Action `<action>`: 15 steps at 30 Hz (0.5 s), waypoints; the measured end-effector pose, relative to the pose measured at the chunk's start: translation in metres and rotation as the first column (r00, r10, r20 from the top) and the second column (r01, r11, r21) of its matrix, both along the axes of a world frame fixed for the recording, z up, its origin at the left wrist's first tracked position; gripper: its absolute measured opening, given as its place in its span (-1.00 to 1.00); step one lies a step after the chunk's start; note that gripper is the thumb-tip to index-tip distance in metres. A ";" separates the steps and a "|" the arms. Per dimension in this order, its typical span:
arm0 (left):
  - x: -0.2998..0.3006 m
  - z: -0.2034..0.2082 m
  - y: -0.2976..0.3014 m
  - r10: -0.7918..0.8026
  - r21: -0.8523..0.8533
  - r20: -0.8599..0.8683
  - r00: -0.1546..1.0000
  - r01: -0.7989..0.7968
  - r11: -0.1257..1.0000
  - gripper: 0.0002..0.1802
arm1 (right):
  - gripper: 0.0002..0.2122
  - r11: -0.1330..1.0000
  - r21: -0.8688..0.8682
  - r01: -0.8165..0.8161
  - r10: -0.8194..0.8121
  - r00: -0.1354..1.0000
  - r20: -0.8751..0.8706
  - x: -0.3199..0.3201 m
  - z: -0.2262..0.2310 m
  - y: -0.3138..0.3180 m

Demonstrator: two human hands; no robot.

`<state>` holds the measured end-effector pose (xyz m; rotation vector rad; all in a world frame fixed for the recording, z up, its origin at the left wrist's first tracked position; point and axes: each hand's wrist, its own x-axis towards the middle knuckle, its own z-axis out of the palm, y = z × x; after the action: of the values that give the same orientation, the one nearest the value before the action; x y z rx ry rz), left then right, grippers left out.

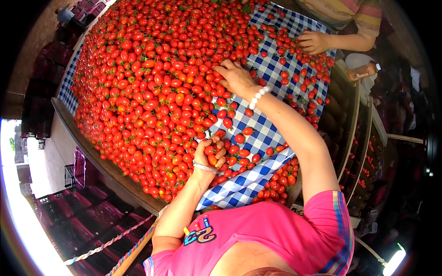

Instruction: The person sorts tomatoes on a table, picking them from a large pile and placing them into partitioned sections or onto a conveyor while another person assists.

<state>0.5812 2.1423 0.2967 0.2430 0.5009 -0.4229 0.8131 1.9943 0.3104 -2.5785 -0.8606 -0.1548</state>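
A large heap of red cherry tomatoes (152, 92) covers much of a blue-and-white checked cloth (264, 117). Low at the heap's right edge, my left hand (209, 156) is turned palm up, its fingers curled round a few cherry tomatoes; a bangle circles that wrist. Farther away, my right hand (237, 79) reaches leftward against the heap's edge, fingers stretched out and partly apart, some tips hidden by the fruit. It wears a white bead bracelet (259, 95). Loose tomatoes (241, 154) lie on the cloth between my hands and near my body.
At the far right, another person's hand (313, 42) rests by scattered tomatoes. A bottle (363, 71) lies beyond the cloth's right edge, near slatted sorting lanes (357, 152). Dark crates (87, 214) stand lower left, beside a twisted rope (110, 240). A rim (110, 172) borders the heap.
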 end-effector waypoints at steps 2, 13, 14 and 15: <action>0.001 0.001 0.002 -0.003 0.040 0.004 1.000 0.003 0.999 -0.72 | -0.51 1.000 -0.002 -0.012 0.012 0.992 -0.127 0.005 0.000 0.006; 0.004 0.004 0.007 0.056 0.009 0.129 0.990 -0.058 0.998 -0.63 | -0.67 0.901 0.209 -0.381 0.426 0.870 -0.247 -0.096 0.005 -0.006; 0.005 0.004 0.009 0.054 -0.016 0.150 0.987 -0.053 0.998 -0.64 | -0.67 0.894 0.115 -0.432 0.446 0.881 -0.160 -0.099 0.000 -0.013; 0.004 0.004 0.009 0.061 -0.044 0.164 0.985 -0.054 0.998 -0.64 | -0.68 0.879 0.016 -0.477 0.477 0.875 -0.080 -0.102 -0.002 -0.020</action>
<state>0.5851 2.1512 0.3003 0.2233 0.3360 -0.3524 0.7110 1.9746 0.3080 -2.2707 -1.4312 0.0991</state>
